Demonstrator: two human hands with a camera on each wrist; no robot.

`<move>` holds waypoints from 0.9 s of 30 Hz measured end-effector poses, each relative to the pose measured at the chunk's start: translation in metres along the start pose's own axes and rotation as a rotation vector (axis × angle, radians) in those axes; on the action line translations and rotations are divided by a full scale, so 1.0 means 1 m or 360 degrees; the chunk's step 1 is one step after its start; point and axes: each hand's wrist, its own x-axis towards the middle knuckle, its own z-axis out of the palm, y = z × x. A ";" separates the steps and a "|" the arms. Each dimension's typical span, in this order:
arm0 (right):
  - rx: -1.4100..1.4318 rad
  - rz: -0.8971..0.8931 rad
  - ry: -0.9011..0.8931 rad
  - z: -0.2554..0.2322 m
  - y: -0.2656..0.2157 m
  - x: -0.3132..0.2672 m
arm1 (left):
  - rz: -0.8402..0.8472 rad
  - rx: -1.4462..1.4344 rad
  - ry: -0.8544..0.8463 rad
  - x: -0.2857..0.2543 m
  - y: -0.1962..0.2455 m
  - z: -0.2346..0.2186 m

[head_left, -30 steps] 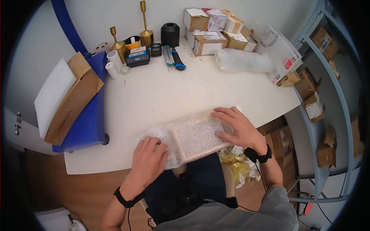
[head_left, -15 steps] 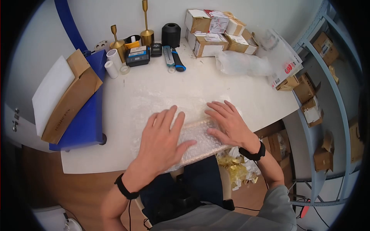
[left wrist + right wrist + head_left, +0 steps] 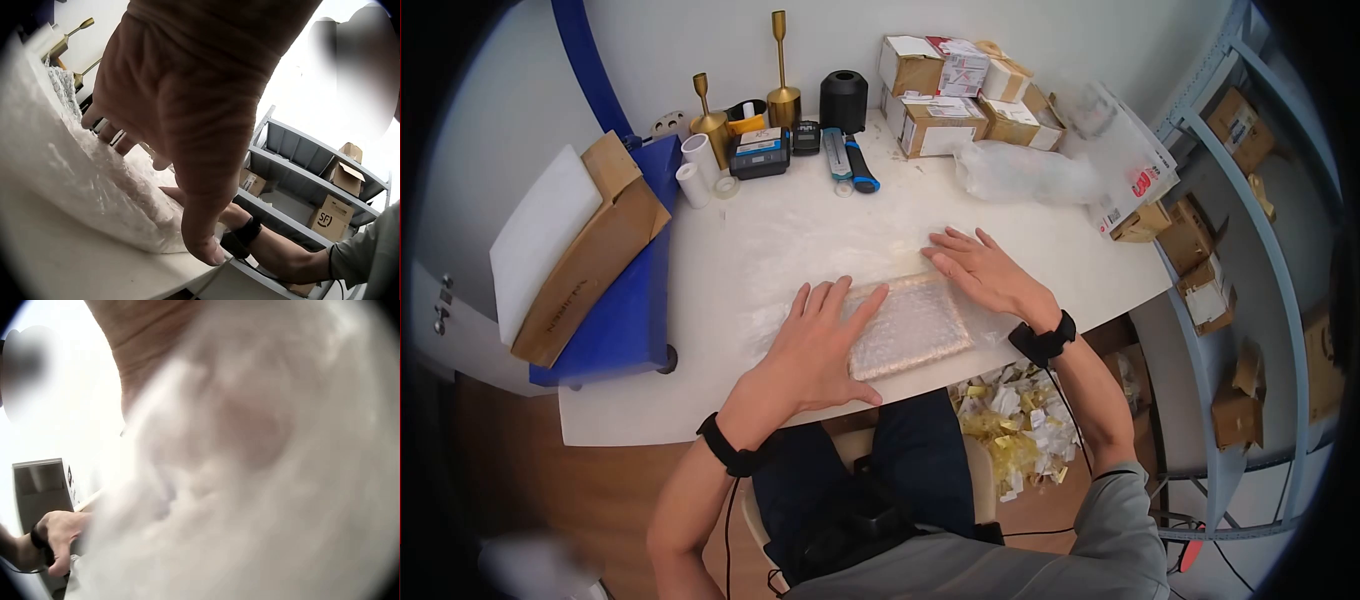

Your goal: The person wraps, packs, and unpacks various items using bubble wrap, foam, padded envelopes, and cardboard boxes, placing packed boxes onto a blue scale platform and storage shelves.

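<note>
1. Packet in bubble wrap lies flat near the table's near edge, between both hands.
2. Change: compared with half a second ago, my right hand has shifted to the packet's far right corner, baring more of its face. I judge the wrap there more accessible.
3. Left grip: left hand spread at the packet's left side, thumb by the near edge; no pinch seen.
4. Right grip: fingers extended, slightly parted; pressure, cannot tell. Right wrist view blurred.
5. Writing: I read "SF" on a carton, right-side shelving. Brown carton, left: lettering ends "REN", start unclear. White bag, far right: red mark, illegible.
</note>
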 end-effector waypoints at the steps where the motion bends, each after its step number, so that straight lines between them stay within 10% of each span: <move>1: -0.0009 -0.0021 0.0007 -0.004 -0.006 0.005 | -0.0012 0.0011 0.0017 0.005 -0.003 0.001; 7: 0.0273 -0.0379 -0.0278 0.004 -0.020 0.039 | 0.0037 0.0002 -0.0129 0.017 -0.011 -0.001; 20: 0.0848 0.0007 -0.0762 -0.025 0.006 0.075 | 0.0362 0.0358 0.0389 -0.023 0.004 -0.003; 27: 0.0227 -0.0724 -0.0496 0.000 0.014 0.062 | 0.0440 0.0350 0.0947 -0.047 0.032 0.021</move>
